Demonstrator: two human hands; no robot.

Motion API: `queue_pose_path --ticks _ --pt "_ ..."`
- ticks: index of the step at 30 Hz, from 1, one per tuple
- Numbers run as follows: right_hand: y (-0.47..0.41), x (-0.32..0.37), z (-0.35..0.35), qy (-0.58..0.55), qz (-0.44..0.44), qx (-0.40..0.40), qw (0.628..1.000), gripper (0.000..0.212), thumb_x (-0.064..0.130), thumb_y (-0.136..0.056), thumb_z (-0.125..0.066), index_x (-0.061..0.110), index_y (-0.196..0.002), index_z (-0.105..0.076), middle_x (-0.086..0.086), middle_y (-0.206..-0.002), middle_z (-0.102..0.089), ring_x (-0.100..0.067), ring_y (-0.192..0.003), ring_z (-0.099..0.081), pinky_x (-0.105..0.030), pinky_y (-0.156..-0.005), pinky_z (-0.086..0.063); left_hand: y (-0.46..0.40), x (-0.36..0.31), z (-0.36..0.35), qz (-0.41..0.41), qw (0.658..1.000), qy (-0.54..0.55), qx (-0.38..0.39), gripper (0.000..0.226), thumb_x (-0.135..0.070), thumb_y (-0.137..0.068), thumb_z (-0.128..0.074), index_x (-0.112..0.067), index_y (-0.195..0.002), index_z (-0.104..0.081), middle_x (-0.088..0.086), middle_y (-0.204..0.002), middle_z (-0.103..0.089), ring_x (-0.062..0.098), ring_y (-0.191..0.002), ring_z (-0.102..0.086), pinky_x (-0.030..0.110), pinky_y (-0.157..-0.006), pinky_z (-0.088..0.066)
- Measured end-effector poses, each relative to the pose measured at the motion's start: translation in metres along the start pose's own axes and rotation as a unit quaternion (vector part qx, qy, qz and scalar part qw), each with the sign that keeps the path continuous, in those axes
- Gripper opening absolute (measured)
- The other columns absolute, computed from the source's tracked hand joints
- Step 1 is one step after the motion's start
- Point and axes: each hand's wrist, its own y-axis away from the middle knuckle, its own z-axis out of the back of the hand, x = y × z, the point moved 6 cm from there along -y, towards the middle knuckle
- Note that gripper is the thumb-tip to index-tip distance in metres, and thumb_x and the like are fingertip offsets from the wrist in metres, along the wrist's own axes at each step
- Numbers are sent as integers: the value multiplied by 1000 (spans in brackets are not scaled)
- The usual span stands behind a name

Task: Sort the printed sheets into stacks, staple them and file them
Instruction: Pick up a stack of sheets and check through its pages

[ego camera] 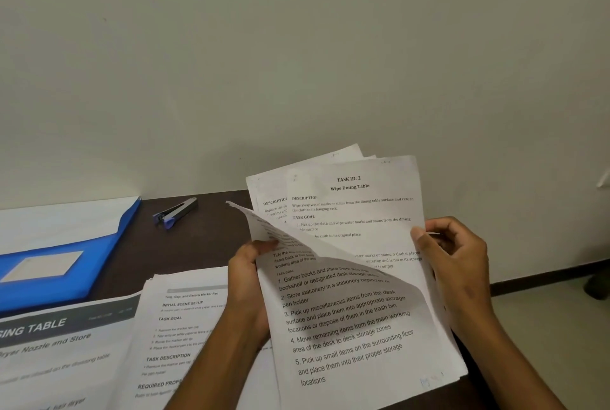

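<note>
I hold a bundle of printed sheets [355, 211] upright above the dark desk [204, 244]. My left hand [247, 281] pinches the left edge of the front sheet [343, 337], whose top corner curls forward and down. My right hand [458, 261] grips the bundle's right edge, thumb in front. Behind the front sheet, a page headed "Wipe Dining Table" shows. Two stacks of printed sheets lie on the desk: one [185, 337] just left of my left arm, another [59, 353] at the lower left. A blue and grey stapler [175, 212] lies near the wall.
A blue folder [62, 257] with a white label lies open at the left, a white sheet on its far flap. The wall runs close behind the desk. To the right, the desk ends and pale floor [544, 327] shows below a dark skirting.
</note>
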Motion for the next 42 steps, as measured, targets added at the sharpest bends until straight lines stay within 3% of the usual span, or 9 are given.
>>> queue_pose_path --ticks 5,10,19,26,28,31,36,40,42 --pt "-2 -2 5 -12 -5 -13 1000 9 19 -95 -75 22 -88 -70 -6 -85 -76 -27 -79 -72 -47 -74 -58 2 -2 0 -10 1000 11 -7 13 -13 -86 -49 -11 -87 -61 11 -72 -66 26 -56 -64 34 -46 -52" --pt "-6 1 27 -56 5 -99 994 8 11 -96 -73 16 -91 -68 -7 -85 -73 -19 -76 -68 -25 -64 -58 7 -4 -8 -21 1000 13 -5 43 -11 -96 -40 -13 -61 -67 9 -60 -64 22 -45 -61 29 -39 -49" --pt "-1 -18 83 -125 -80 -359 921 15 18 -101 -61 21 -115 -64 11 -87 -69 0 -70 -67 -20 -61 -55 12 -6 -11 -20 1000 12 14 20 -19 -84 -54 -12 -93 -70 11 -82 -71 27 -65 -67 34 -56 -55" --pt "-3 -34 91 -127 -120 -377 910 24 13 -100 -58 9 -123 -66 9 -86 -66 -7 -72 -66 -28 -69 -60 13 -5 -10 -18 1000 16 -9 17 -18 -82 -50 -13 -81 -66 8 -71 -67 22 -54 -64 30 -46 -52" --pt "-3 -40 95 -125 -127 -396 901 23 13 -101 -57 13 -122 -66 8 -91 -67 -13 -79 -68 -30 -73 -60 15 -7 -11 -26 999 18 -13 17 -18 -73 -52 -14 -73 -68 7 -68 -66 21 -52 -63 28 -47 -51" --pt "-1 -53 104 -129 -146 -430 881 24 9 -100 -53 19 -119 -65 2 -106 -67 -17 -98 -67 -34 -91 -60 17 -11 -12 -43 999 21 -20 39 -12 -85 -46 -18 -52 -66 4 -60 -61 17 -46 -59 23 -48 -48" --pt "2 -59 117 -127 -167 -483 850 36 7 -94 -46 34 -108 -64 3 -117 -69 -13 -104 -71 -33 -92 -62 20 -12 -13 -47 999 18 -16 49 -13 -97 -40 -17 -58 -69 4 -59 -63 17 -44 -60 21 -45 -49" --pt "-5 -51 107 -114 -146 -428 885 36 6 -98 -51 21 -128 -65 5 -108 -68 -14 -100 -68 -31 -92 -59 21 -13 -16 -47 999 20 -11 46 -12 -97 -41 -16 -60 -69 4 -60 -64 17 -45 -61 22 -45 -50" --pt "-10 -41 91 -131 -135 -342 921 29 5 -98 -56 20 -119 -68 6 -95 -69 -15 -86 -69 -27 -76 -62 21 -12 -16 -40 999 19 -8 43 -13 -95 -41 -15 -62 -69 5 -62 -63 19 -47 -61 24 -46 -50"
